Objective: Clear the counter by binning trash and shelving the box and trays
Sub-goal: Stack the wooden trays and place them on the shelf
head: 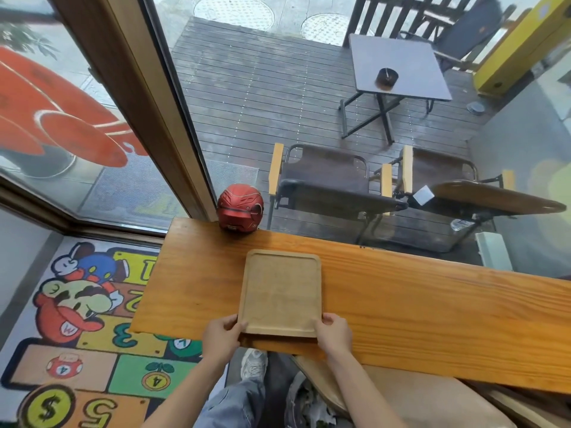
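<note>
A light wooden tray [279,291] lies on the orange wooden counter [417,304], its near edge raised a little above the counter's front edge. My left hand [221,336] grips the tray's near left corner, thumb on top. My right hand [333,333] grips the near right corner the same way. The tray holds nothing. A shadow or a second tray edge shows under the near side; I cannot tell which.
A red helmet [240,208] sits at the counter's far edge by the window frame. A tan stool or bench top [401,396] stands below the counter at the right. A cartoon floor mat [80,319] covers the floor at the left. Patio chairs and a table lie beyond the glass.
</note>
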